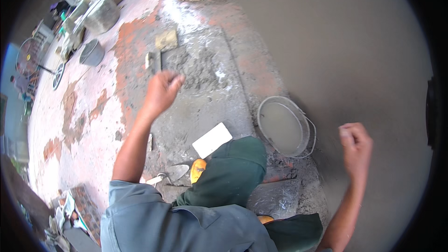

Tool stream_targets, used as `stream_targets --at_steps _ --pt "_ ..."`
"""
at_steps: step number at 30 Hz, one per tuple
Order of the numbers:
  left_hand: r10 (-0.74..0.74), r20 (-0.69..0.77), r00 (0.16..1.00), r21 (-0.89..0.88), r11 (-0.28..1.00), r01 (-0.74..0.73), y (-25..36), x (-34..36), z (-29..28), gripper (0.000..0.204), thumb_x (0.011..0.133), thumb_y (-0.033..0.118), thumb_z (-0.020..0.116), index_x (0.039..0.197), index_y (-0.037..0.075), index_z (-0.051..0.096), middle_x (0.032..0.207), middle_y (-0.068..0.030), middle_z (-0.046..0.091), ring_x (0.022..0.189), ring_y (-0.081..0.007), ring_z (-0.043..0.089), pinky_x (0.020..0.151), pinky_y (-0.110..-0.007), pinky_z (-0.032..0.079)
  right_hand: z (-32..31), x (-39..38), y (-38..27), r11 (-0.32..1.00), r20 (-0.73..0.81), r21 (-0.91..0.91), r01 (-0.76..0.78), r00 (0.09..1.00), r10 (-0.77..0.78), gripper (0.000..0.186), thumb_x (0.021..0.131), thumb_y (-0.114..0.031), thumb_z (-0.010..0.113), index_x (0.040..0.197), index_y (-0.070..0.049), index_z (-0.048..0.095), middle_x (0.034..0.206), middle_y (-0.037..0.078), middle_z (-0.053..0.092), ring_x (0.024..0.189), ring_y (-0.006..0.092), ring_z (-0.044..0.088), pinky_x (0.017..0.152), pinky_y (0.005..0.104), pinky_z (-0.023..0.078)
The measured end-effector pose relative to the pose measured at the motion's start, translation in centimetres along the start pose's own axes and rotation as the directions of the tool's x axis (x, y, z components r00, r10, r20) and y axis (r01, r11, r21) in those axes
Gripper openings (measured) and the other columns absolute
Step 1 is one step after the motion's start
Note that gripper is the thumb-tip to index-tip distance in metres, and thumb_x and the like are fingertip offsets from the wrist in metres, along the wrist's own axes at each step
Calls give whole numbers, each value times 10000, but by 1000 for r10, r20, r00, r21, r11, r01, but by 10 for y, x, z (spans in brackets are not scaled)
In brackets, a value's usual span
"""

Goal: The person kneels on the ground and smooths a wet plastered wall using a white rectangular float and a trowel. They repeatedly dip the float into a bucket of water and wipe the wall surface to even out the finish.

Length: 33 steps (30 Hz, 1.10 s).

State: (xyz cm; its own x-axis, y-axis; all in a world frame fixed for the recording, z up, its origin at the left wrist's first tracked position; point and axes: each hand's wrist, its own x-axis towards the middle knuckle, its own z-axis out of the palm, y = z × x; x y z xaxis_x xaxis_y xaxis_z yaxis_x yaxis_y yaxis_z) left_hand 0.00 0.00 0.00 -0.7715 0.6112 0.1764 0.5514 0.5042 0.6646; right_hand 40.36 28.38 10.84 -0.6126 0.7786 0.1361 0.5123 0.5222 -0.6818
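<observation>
My left hand [165, 86] is raised, slightly blurred, with curled fingers near a wooden-handled float [154, 63] and a patch of wet mortar [198, 67]. My right hand [355, 144] is closed over the smooth grey surface, right of a bucket [282, 126] of cloudy water. I cannot make out whether either hand holds anything. A yellow sponge-like block [166, 40] lies above the mortar. A white rectangular piece [212, 140] lies beside my knee, and a trowel [177, 172] rests near my yellow boot [197, 170].
A broad smooth grey surface [354, 42] fills the right. At the upper left are large metal containers [100, 14], a grey bucket [92, 52] and a standing fan [29, 58]; another person [21, 86] is at the far left edge. A brick pile [84, 210] lies at the lower left.
</observation>
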Motion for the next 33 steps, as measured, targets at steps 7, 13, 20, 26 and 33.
stream_targets --at_steps 7,13,20,26,33 --pt "-495 -144 857 459 734 501 -256 -141 30 316 854 289 729 971 -3 694 938 -247 712 905 -433 689 796 -504 539 186 25 148 966 193 -199 -164 960 203 170 848 -125 745 903 6 653 874 156 671 776 272 660 740 383 516" --pt "-764 -161 624 566 447 693 -323 -229 8 342 821 318 727 939 -2 710 934 -267 713 923 -428 699 832 -501 546 248 -5 213 876 465 -474 -87 820 333 306 822 -170 772 1075 -20 691 1033 189 721 957 343 709 848 393 537" --pt "-401 282 872 404 874 271 -241 -248 96 467 786 345 810 1073 17 645 1031 -223 671 1013 -413 626 867 -502 512 243 8 216 933 468 -225 -281 809 356 238 861 -152 717 1072 -42 716 990 179 732 944 306 711 847 387 534" --pt "-24 321 947 251 966 -61 -179 -226 151 692 697 368 877 1208 23 565 1090 -215 601 1054 -411 562 895 -515 444 227 23 190 937 456 -336 -95 854 250 135 849 -141 706 954 -62 738 967 171 724 929 372 690 848 450 532" --pt "-512 488 707 623 772 129 -238 -306 85 906 657 523 880 1285 -18 516 1322 -268 537 1265 -409 491 1069 -505 371 243 34 153 959 452 -274 -76 870 198 217 849 -265 714 969 -86 739 1007 198 699 963 387 676 859 472 526"
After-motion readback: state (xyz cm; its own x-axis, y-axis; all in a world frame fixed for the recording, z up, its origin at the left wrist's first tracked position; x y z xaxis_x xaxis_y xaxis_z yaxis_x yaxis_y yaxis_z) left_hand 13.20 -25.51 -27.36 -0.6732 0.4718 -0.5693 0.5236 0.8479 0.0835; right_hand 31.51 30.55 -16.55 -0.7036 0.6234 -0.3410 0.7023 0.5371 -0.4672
